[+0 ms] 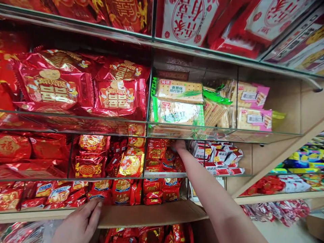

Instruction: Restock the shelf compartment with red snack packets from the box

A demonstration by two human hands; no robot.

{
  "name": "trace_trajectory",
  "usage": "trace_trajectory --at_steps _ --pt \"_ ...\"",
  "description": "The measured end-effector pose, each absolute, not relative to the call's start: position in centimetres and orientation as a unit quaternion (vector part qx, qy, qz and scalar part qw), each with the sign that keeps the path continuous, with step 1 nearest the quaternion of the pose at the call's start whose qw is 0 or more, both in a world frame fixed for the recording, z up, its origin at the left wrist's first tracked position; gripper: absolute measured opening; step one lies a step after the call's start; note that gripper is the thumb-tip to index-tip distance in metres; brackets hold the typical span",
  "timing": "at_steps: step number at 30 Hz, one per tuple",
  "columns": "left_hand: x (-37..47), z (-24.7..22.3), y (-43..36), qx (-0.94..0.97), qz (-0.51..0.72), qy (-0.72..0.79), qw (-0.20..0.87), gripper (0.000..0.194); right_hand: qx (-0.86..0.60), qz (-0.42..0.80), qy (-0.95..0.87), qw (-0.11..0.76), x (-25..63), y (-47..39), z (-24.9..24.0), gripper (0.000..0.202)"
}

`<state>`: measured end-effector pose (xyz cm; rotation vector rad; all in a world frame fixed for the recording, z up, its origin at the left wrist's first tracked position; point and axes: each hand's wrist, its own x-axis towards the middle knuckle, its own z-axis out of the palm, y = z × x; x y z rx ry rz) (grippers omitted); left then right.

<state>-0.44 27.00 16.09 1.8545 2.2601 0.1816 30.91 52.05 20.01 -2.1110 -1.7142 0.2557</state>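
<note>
At the lower left, my left hand grips the edge of an open cardboard box, its thumb and fingers closed at the left end of the flap. Red and gold snack packets lie inside the box. My right arm stretches up into a shelf compartment, where my right hand is at the back among small red packets. The shelf above and the shadow hide its fingers, so I cannot see what they hold. White and red packets sit just right of that wrist.
Glass-fronted shelves run across the view. Large red packages fill the upper left, and green-trimmed cracker packs stand at centre. A slanted wooden side panel borders the right. More bagged snacks lie low beyond it.
</note>
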Motion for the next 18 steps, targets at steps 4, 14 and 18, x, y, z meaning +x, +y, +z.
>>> trace_trajectory --at_steps 4,14,18 --pt "-0.4 16.3 27.0 0.632 0.057 0.766 0.098 0.051 -0.740 0.101 -0.630 0.211 30.5 50.6 21.6 0.031" --pt "-0.5 16.3 26.8 0.645 0.084 0.753 0.102 0.048 -0.592 0.071 -0.740 0.312 29.1 33.5 24.7 0.026" --pt "-0.9 15.8 27.1 0.656 0.105 0.738 0.117 0.047 -0.388 0.178 -0.856 0.291 28.2 22.7 17.2 0.018"
